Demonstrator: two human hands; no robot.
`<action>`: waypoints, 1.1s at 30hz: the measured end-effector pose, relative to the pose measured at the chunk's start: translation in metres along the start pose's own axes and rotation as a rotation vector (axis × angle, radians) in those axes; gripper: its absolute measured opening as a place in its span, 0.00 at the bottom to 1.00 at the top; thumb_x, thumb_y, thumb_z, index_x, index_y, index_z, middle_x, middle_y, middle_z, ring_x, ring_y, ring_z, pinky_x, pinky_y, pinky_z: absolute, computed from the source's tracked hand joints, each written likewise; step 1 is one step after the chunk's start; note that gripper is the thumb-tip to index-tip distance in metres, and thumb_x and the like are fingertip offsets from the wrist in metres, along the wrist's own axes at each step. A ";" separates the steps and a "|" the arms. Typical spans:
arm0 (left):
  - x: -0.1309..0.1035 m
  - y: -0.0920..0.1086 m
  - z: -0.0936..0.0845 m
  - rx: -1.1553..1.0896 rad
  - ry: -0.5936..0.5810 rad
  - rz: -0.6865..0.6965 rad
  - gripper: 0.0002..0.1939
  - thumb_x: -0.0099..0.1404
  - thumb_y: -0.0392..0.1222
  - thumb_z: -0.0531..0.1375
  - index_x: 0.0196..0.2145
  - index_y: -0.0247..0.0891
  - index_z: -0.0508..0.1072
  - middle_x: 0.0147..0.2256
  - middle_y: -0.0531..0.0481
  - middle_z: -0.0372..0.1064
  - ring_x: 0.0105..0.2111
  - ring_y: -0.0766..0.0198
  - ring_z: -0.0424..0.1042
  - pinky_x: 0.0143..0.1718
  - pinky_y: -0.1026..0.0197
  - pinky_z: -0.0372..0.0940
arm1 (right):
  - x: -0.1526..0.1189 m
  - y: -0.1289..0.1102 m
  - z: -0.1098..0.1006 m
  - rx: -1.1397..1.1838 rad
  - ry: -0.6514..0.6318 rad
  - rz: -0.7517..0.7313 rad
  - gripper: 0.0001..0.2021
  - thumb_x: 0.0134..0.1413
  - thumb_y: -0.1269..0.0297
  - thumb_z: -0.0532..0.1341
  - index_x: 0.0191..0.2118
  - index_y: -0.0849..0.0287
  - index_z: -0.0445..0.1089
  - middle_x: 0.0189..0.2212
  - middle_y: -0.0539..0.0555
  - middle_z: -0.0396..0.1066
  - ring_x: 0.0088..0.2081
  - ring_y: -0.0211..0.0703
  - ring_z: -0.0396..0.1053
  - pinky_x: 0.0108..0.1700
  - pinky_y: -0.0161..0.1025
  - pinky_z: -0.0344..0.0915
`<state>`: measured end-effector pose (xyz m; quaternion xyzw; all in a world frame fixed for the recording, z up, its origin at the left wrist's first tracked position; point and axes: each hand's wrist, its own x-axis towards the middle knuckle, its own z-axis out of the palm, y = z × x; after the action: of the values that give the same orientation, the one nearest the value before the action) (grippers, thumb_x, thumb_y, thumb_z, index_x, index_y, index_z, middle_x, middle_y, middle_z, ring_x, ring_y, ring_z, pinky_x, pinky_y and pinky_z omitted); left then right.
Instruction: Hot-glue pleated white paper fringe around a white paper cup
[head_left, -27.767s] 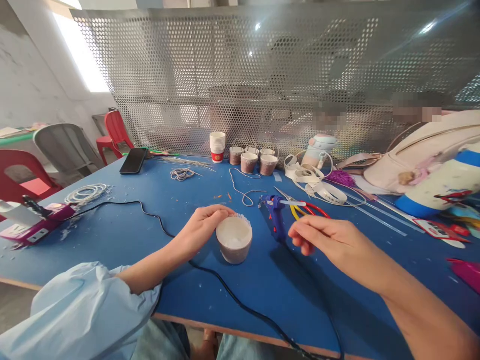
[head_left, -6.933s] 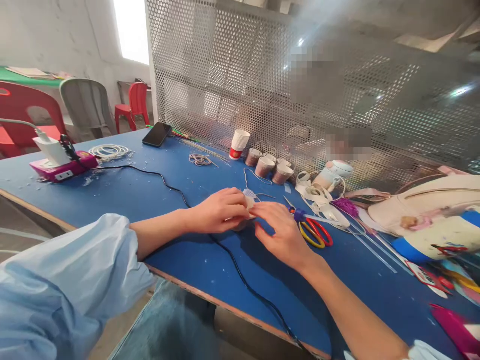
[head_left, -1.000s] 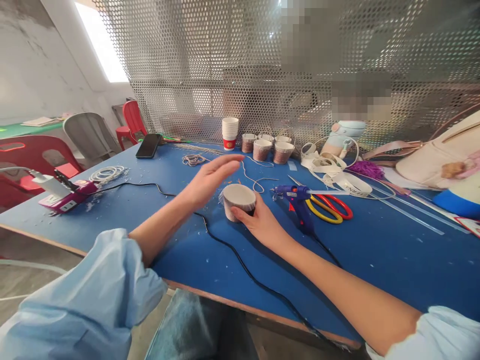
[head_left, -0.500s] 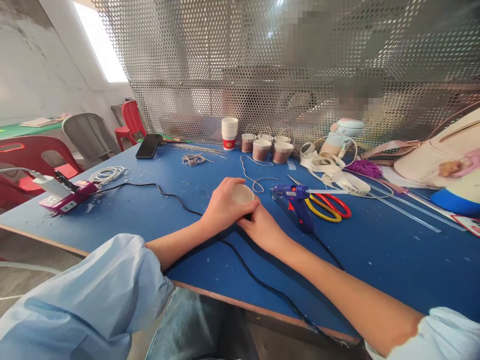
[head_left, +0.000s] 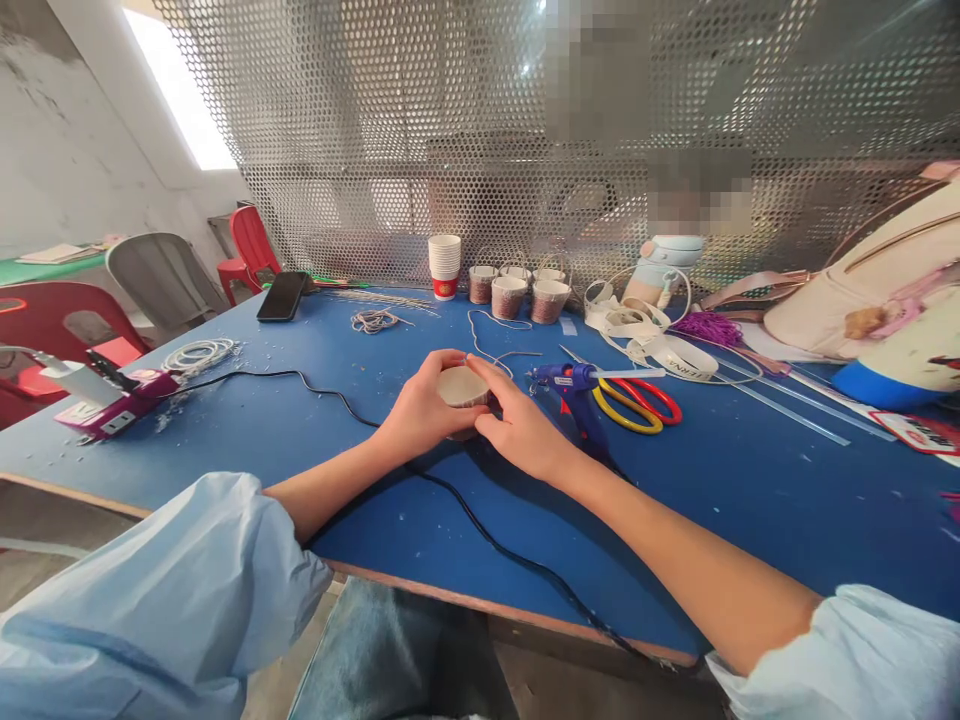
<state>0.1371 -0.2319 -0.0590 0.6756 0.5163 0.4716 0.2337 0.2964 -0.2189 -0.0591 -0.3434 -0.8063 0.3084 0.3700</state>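
Note:
Between my two hands is a small paper cup (head_left: 463,386), its pale round end facing up and its sides mostly hidden by fingers. My left hand (head_left: 415,408) wraps the left side, thumb along the near edge. From the right, my right hand (head_left: 527,430) closes on it, fingers reaching to the far edge and thumb at the near side. Just right of that hand lies a blue glue gun (head_left: 574,385) with a clear glue stick in its back. Scissors (head_left: 637,405) with red and yellow handles lie beyond it.
Several brown-wrapped cups (head_left: 508,297) stand at the back beside a stack of paper cups (head_left: 445,265). A black cord (head_left: 487,530) crosses the blue table under my arms. A power strip (head_left: 120,405) and phone (head_left: 283,297) are left; white ribbon (head_left: 675,355) and glue sticks (head_left: 787,400) right.
My right hand's fingers have moved up and around to the cup's far edge. The view has shifted slightly right. My left hand keeps its hold.

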 end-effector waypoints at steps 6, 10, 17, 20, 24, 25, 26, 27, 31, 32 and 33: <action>0.001 0.000 0.001 -0.193 -0.017 -0.096 0.38 0.43 0.38 0.70 0.52 0.38 0.62 0.46 0.46 0.68 0.44 0.57 0.72 0.47 0.53 0.67 | -0.009 0.000 0.003 0.214 0.050 0.149 0.35 0.45 0.73 0.55 0.64 0.58 0.55 0.62 0.57 0.60 0.61 0.48 0.60 0.62 0.50 0.58; 0.002 0.004 0.000 -0.308 -0.050 -0.176 0.42 0.42 0.37 0.71 0.54 0.39 0.60 0.47 0.44 0.68 0.44 0.57 0.72 0.45 0.54 0.69 | -0.012 -0.002 0.004 0.377 0.044 0.221 0.35 0.46 0.72 0.56 0.64 0.57 0.54 0.60 0.57 0.62 0.57 0.48 0.66 0.58 0.48 0.64; 0.001 0.001 0.001 -0.399 -0.100 -0.267 0.46 0.41 0.38 0.72 0.56 0.38 0.59 0.47 0.43 0.68 0.44 0.56 0.73 0.46 0.53 0.70 | -0.018 -0.018 0.007 0.335 0.045 0.281 0.31 0.47 0.74 0.54 0.60 0.57 0.58 0.55 0.55 0.69 0.52 0.47 0.70 0.55 0.46 0.67; 0.000 0.001 0.001 -0.419 -0.122 -0.300 0.41 0.40 0.35 0.72 0.52 0.38 0.62 0.44 0.44 0.71 0.43 0.55 0.73 0.44 0.53 0.70 | -0.019 -0.019 0.007 0.318 0.019 0.295 0.28 0.48 0.74 0.55 0.58 0.58 0.60 0.52 0.55 0.71 0.51 0.46 0.71 0.53 0.45 0.67; 0.002 0.001 -0.001 -0.454 -0.152 -0.327 0.36 0.39 0.32 0.71 0.47 0.37 0.65 0.41 0.46 0.72 0.42 0.56 0.72 0.44 0.53 0.70 | -0.022 -0.014 0.010 0.215 -0.007 0.294 0.29 0.49 0.73 0.56 0.60 0.60 0.57 0.54 0.59 0.69 0.53 0.50 0.69 0.56 0.49 0.64; 0.002 0.002 -0.002 -0.468 -0.166 -0.330 0.36 0.38 0.31 0.71 0.47 0.37 0.65 0.41 0.46 0.72 0.42 0.56 0.72 0.44 0.53 0.70 | -0.022 -0.013 0.010 0.180 -0.009 0.286 0.30 0.49 0.73 0.56 0.60 0.60 0.57 0.55 0.59 0.69 0.54 0.50 0.68 0.57 0.50 0.63; 0.003 0.002 -0.004 -0.476 -0.186 -0.331 0.37 0.37 0.30 0.71 0.47 0.36 0.64 0.40 0.47 0.72 0.42 0.56 0.72 0.44 0.52 0.69 | -0.023 -0.013 0.011 0.146 -0.012 0.278 0.29 0.49 0.72 0.56 0.60 0.60 0.57 0.56 0.60 0.68 0.55 0.51 0.67 0.57 0.50 0.62; 0.004 0.003 -0.005 -0.478 -0.213 -0.332 0.37 0.37 0.30 0.71 0.47 0.36 0.64 0.40 0.47 0.72 0.43 0.56 0.72 0.45 0.52 0.69 | -0.024 -0.013 0.011 0.111 -0.016 0.272 0.29 0.49 0.72 0.56 0.60 0.60 0.57 0.57 0.60 0.67 0.56 0.51 0.66 0.58 0.51 0.61; 0.008 0.005 -0.017 -0.394 -0.408 -0.279 0.36 0.39 0.32 0.71 0.48 0.34 0.66 0.42 0.46 0.73 0.46 0.53 0.71 0.49 0.51 0.66 | -0.026 -0.017 0.006 -0.024 -0.066 0.250 0.28 0.49 0.71 0.56 0.59 0.60 0.58 0.59 0.60 0.64 0.57 0.51 0.64 0.57 0.50 0.61; 0.009 0.004 -0.023 -0.341 -0.464 -0.237 0.36 0.40 0.32 0.70 0.49 0.34 0.66 0.43 0.46 0.73 0.47 0.52 0.71 0.51 0.51 0.65 | -0.027 -0.017 0.003 -0.056 -0.091 0.243 0.29 0.49 0.71 0.56 0.60 0.59 0.58 0.59 0.60 0.64 0.57 0.51 0.64 0.57 0.50 0.61; 0.011 0.002 -0.029 -0.271 -0.512 -0.192 0.35 0.41 0.32 0.69 0.49 0.35 0.67 0.45 0.46 0.73 0.49 0.52 0.70 0.53 0.51 0.64 | -0.027 -0.017 -0.001 -0.090 -0.118 0.237 0.29 0.49 0.72 0.56 0.60 0.58 0.57 0.58 0.60 0.65 0.57 0.51 0.64 0.57 0.50 0.61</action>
<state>0.1130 -0.2271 -0.0406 0.6834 0.4343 0.3262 0.4878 0.3055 -0.2496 -0.0563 -0.4339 -0.7934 0.3330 0.2671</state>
